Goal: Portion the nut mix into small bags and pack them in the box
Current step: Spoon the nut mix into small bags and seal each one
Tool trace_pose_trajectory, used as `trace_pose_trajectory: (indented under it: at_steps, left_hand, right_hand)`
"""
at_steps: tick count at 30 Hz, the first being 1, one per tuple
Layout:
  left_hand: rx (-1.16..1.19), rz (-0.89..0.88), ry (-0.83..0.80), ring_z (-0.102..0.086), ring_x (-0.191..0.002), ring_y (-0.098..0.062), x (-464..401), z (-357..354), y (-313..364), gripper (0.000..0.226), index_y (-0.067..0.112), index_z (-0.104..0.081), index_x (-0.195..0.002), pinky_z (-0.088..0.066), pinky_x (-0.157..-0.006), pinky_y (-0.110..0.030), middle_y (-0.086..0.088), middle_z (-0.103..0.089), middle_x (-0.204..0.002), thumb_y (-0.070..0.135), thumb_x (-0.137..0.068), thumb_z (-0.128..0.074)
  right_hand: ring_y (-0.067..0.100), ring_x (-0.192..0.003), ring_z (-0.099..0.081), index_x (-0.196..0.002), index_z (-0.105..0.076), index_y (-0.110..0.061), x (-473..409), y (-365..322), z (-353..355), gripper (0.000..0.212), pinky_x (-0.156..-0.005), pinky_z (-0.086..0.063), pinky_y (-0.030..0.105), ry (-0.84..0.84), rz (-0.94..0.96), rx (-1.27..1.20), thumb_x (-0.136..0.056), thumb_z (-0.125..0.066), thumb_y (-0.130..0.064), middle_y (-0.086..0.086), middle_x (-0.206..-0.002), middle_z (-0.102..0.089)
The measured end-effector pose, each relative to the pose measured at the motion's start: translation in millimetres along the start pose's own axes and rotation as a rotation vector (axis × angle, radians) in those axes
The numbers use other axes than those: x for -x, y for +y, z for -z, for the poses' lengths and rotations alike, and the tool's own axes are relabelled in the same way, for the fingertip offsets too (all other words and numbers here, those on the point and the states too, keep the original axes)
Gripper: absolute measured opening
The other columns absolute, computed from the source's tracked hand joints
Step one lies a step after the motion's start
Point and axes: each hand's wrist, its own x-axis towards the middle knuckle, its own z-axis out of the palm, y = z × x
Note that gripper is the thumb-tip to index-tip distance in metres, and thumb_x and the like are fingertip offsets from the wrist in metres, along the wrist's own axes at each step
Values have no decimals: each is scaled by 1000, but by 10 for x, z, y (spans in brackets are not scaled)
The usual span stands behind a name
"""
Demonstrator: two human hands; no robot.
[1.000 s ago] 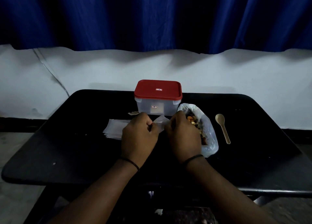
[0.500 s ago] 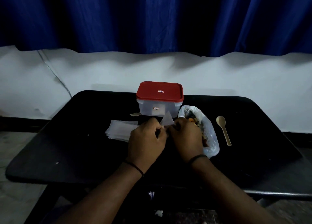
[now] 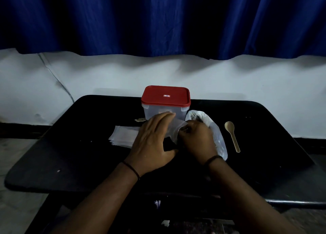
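Two hands working a small clear plastic bag (image 3: 173,129) in front of a clear plastic box with red lid (image 3: 165,102).
Left hand (image 3: 153,142): fingers straight, pushed into the bag's mouth. Right hand (image 3: 197,140): fingers curled, pinching the bag's edge. Large clear bag of nut mix (image 3: 216,136) lies just right; tan spoon (image 3: 232,136) beyond; flat bag stack (image 3: 123,135) left, on black table (image 3: 70,154).

The left hand (image 3: 151,145) lay flat with straight fingers slid inside a small clear bag (image 3: 173,127), whose edge the right hand (image 3: 197,140) pinched. Beyond the fingertips stood a red-lidded box (image 3: 165,102); a bag of nut mix (image 3: 214,131) and a spoon (image 3: 232,136) lay right of the right fingers, a stack of bags (image 3: 123,136) left of the left fingers.
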Motion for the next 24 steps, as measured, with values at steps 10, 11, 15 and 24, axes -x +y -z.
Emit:
trace_pose_trajectory:
  at_steps: [10,11,15,24]
  left_hand:
    - [-10,12,-50,-55,-114,-22,8,-47,-219,69,19,-59,-129,-47,-98,-42,0,-61,-121,31,-62,-74]
    - [-1,27,-46,-57,-113,-23,10,-47,-233,68,17,-60,-128,-48,-97,-41,-1,-61,-120,31,-64,-74]
    - [5,122,6,-62,-107,-32,4,-46,-258,65,10,-60,-124,-52,-91,-42,-10,-63,-116,31,-63,-70]
    - [100,180,0,-59,-103,-25,13,-44,-226,52,16,-56,-123,-50,-85,-36,-6,-61,-113,32,-73,-59]
  right_hand:
    - [11,-67,-60,-66,-57,-25,-21,74,-17,23,-63,-44,24,-233,119,13,-84,-69,-15,-4,-69,-63]
    - [8,-67,-61,-72,-61,-23,-24,81,-19,16,-63,-45,21,-218,101,-16,-83,-73,-19,-6,-71,-65]
    - [0,-70,-62,-82,-66,-21,-7,74,-45,15,-64,-47,20,14,87,-101,-86,-70,-34,-10,-73,-67]
    - [11,-64,-59,-70,-65,-14,28,68,-122,36,-62,-47,33,-255,396,-166,-96,-59,-38,-2,-66,-62]
